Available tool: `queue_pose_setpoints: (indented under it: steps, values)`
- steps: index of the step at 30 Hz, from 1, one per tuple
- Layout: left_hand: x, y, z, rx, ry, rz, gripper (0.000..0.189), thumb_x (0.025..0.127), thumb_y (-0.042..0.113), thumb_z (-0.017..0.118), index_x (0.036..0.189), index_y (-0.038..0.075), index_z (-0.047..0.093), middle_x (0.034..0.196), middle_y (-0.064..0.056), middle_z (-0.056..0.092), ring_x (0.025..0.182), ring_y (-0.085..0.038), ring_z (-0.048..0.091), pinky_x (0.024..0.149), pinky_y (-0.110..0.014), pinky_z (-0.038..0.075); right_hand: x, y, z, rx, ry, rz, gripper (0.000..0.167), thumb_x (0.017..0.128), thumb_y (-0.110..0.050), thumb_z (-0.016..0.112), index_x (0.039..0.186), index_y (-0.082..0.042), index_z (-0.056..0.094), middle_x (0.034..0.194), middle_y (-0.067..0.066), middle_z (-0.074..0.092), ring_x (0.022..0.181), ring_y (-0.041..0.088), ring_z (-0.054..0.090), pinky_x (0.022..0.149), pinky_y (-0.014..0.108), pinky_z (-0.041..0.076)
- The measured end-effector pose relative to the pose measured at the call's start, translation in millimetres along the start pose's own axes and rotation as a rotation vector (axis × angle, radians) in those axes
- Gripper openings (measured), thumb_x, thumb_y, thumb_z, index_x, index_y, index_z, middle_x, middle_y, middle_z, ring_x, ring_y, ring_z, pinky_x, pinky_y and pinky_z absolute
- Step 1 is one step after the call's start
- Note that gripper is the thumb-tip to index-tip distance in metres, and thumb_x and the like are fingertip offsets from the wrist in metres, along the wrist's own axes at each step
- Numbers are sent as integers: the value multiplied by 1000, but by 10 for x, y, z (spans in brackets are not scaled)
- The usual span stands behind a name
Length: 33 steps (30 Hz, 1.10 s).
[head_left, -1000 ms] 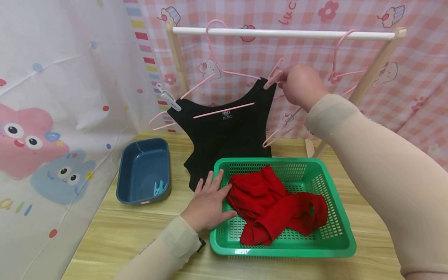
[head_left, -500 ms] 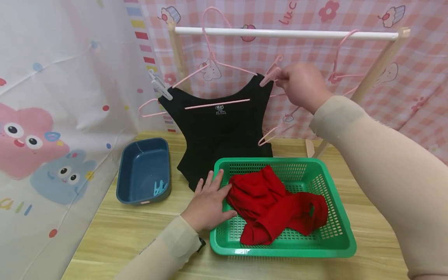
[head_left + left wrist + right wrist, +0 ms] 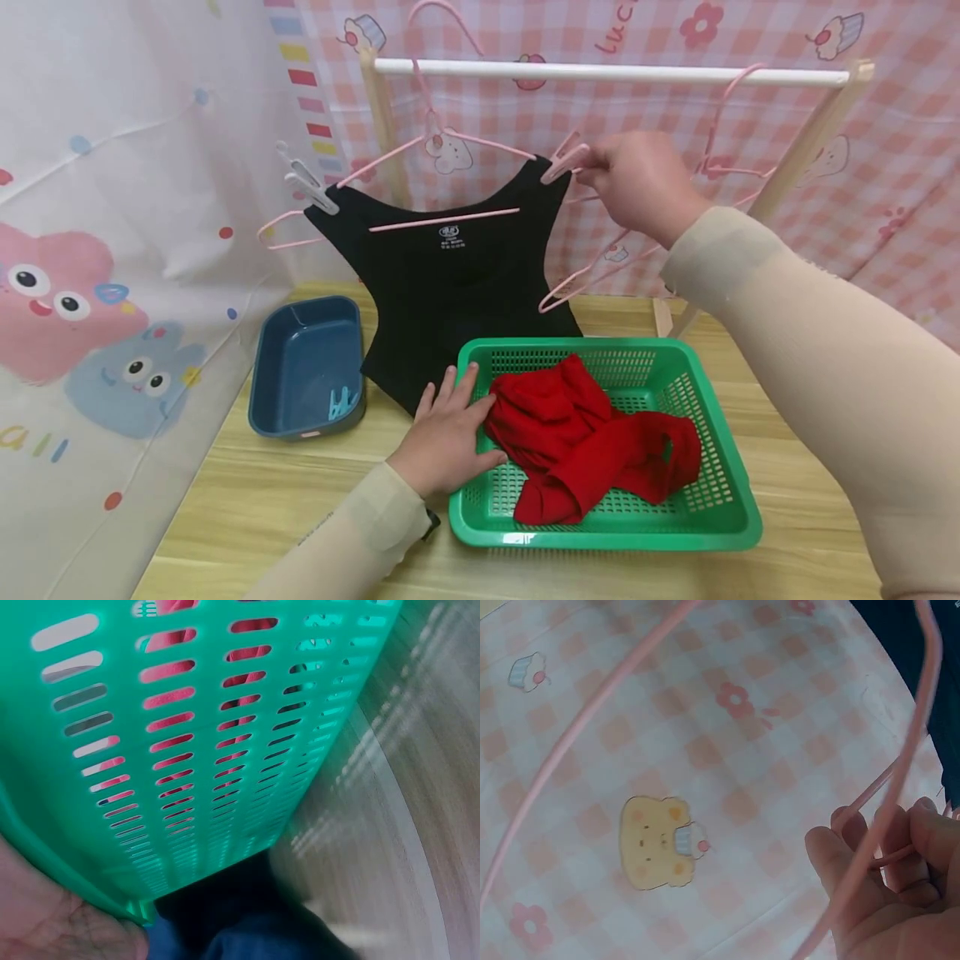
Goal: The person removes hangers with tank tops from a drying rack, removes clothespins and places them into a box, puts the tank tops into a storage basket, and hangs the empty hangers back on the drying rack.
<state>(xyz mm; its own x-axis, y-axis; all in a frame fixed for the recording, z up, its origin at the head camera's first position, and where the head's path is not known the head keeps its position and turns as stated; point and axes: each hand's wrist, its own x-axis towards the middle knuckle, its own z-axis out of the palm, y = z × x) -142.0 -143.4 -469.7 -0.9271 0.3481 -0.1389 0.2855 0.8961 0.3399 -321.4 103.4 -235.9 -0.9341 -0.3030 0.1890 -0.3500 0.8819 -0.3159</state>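
Observation:
A black sleeveless top point(image 3: 457, 283) hangs on a pink hanger point(image 3: 390, 164), its lower part hidden behind the green basket point(image 3: 607, 537). A white clothespin point(image 3: 309, 187) sits on its left shoulder and a pink clothespin point(image 3: 564, 160) on its right. My right hand point(image 3: 648, 179) grips the hanger's right end, beside the pink clothespin; in the right wrist view its fingers point(image 3: 922, 832) curl round the pink rod. My left hand point(image 3: 446, 437) rests on the basket's left rim with fingers spread. Crumpled red cloth point(image 3: 577, 442) lies inside the basket.
A rack with a white bar point(image 3: 600, 72) stands behind. A second pink hanger point(image 3: 716, 125) hangs at its right. The blue tub point(image 3: 307, 358) on the wooden table point(image 3: 217, 517) contains light-blue clothespins point(image 3: 340, 404). A patterned curtain point(image 3: 225, 125) surrounds the table.
My right hand has moved slightly while the hanger and black top shifted left. The hanger's hook has risen higher above the white bar. My left hand and the basket stay put.

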Motion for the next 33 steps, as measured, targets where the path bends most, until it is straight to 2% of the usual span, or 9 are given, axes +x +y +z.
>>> queue_pose_setpoints:
  steps: [7, 10, 15, 23, 33]
  values:
    - [-5, 9, -4, 3, -5, -7, 82, 93, 58, 72, 160, 19, 47, 179, -9, 6, 164, -43, 3, 130, -66, 10, -98, -141, 57, 31, -5, -38, 24, 107, -24, 62, 121, -13, 78, 104, 11, 76, 85, 29, 58, 74, 39, 47]
    - [-1, 6, -2, 10, -8, -9, 82, 93, 59, 72, 160, 19, 46, 179, -8, 6, 164, -43, 3, 130, -66, 10, -144, -201, 89, 40, 5, -58, 23, 107, -24, 63, 120, -14, 78, 97, 11, 76, 80, 29, 57, 71, 39, 45]
    - [-5, 0, 0, 4, -6, -9, 83, 93, 59, 72, 161, 19, 46, 179, -8, 6, 164, -42, 2, 130, -65, 10, -226, -289, 165, 26, 29, -111, 20, 105, -25, 67, 117, -16, 80, 97, 10, 79, 78, 28, 60, 69, 37, 43]
    - [-10, -3, 6, -4, 3, 0, 83, 93, 59, 72, 161, 18, 46, 179, -9, 7, 164, -43, 2, 130, -66, 9, -338, -389, 295, 65, 28, -119, 16, 105, -20, 67, 113, -14, 79, 104, 9, 80, 78, 26, 64, 68, 36, 46]
    - [-11, 7, -1, -3, 3, 0, 84, 93, 59, 72, 161, 18, 45, 179, -9, 7, 164, -44, 3, 130, -66, 9, -465, -462, 503, 85, 39, -128, 13, 103, -20, 69, 99, -12, 79, 86, 8, 77, 71, 25, 63, 65, 34, 47]
